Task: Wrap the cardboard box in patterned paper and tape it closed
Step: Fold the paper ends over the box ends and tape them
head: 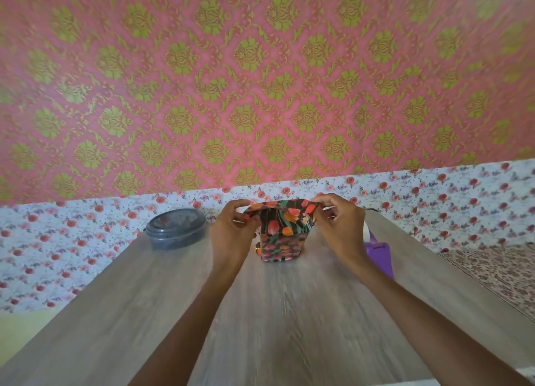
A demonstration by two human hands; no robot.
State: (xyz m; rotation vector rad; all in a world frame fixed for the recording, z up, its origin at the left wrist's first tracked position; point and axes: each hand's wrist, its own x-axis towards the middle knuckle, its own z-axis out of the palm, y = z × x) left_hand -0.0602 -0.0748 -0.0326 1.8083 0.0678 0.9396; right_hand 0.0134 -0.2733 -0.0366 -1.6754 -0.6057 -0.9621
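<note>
While the wrapped box (278, 251) stands upright on the far middle of the counter (289, 322), we hold the loose top of its patterned paper (285, 212) from both sides. The paper is dark with red and orange flowers, and it covers every face we can see, so the cardboard itself stays hidden. Our left grip (231, 229) pinches the paper's upper left corner between thumb and curled fingers. Our right grip (340, 226) pinches the upper right corner the same way, and the top edge stretches between the two. A grey round container (175, 229) with its lid on sits on the counter to the left of the box, apart from it. A purple tape dispenser (380, 257) lies on the right, partly behind our right wrist. Pink and green wallpaper (260, 81) fills the wall behind, above a white band of rose print (58, 241). The whole view is somewhat blurred.
</note>
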